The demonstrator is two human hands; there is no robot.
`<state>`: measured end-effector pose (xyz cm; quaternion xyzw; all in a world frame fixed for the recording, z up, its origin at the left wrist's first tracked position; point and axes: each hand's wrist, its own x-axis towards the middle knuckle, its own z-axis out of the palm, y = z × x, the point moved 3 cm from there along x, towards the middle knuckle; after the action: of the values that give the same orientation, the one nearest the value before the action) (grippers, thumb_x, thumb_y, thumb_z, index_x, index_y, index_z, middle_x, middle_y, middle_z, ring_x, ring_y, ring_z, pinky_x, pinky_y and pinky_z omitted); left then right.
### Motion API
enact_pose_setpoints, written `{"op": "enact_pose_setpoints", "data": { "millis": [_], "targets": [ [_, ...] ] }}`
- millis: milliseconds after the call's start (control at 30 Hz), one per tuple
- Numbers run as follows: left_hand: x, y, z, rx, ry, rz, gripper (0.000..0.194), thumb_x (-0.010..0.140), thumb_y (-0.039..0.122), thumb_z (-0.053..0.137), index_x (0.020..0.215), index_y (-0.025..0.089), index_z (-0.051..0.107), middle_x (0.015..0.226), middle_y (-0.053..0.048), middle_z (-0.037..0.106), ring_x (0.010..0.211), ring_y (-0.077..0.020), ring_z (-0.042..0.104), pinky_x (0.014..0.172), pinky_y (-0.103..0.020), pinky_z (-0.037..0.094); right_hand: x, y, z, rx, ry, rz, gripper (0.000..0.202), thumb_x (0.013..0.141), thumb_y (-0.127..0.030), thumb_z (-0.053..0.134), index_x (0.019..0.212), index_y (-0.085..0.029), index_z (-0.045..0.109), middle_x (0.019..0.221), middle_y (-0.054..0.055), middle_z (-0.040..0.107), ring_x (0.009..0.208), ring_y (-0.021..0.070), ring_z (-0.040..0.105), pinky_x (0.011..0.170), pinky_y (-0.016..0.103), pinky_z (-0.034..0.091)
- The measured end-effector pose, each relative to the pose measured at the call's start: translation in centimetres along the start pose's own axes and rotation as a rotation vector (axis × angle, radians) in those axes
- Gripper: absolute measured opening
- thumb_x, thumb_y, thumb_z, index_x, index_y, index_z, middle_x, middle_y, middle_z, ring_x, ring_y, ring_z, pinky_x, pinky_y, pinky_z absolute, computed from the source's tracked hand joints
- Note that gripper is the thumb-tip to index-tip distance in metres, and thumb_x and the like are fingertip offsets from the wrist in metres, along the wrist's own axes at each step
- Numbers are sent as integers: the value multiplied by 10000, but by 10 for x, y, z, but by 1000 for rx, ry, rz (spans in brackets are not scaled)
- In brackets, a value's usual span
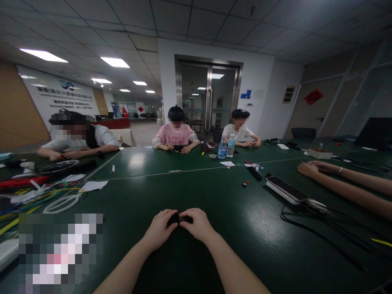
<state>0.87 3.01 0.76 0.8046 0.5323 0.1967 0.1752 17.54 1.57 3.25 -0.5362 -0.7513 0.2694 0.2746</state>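
Both of my hands meet low in the middle of the view, over the dark green table [143,190]. Fingers of my left hand [161,229] are wrapped round the left part of a small black object [175,219]. My right hand [197,223] grips a black part on the right side, close against the left one. Whether these are one piece or two touching pieces I cannot tell, since my fingers cover much of them.
Cables [63,202] and papers [94,185] lie at the left. Two water bottles [226,149] stand toward the back. At the right are a phone on a white block [284,190], black cables [318,228] and another person's hands [309,168]. Several people sit around the table.
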Motion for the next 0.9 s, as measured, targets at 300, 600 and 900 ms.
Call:
{"op": "enact_pose_setpoints", "data": {
  "millis": [300, 600, 900],
  "targets": [
    [-1, 3, -2, -6, -12, -13, 421, 795, 320, 476, 1202, 218, 502, 1199, -54, 541, 1131, -213, 469, 981, -367, 341, 1, 4, 2, -6, -11, 4, 278, 743, -360, 590, 1018, -336, 628, 1093, -22, 623, 1094, 204, 497, 949, 381, 328],
    [-2, 7, -4, -1, 2, 3, 421, 787, 313, 481, 1192, 203, 511, 1184, -71, 552, 1118, -221, 478, 962, -360, 353, 2, 3, 2, -14, 5, -37, 259, 732, -333, 609, 989, -316, 643, 1054, -25, 649, 1054, 191, 526, 939, 354, 335],
    [-1, 3, -2, -10, 6, 2, 427, 793, 376, 480, 1196, 234, 504, 1202, -55, 538, 1130, -223, 469, 969, -369, 352, -1, 0, -1, 3, 8, -23, 231, 739, -333, 605, 966, -319, 643, 1056, -27, 646, 1059, 198, 520, 932, 368, 340]
  ]
}}
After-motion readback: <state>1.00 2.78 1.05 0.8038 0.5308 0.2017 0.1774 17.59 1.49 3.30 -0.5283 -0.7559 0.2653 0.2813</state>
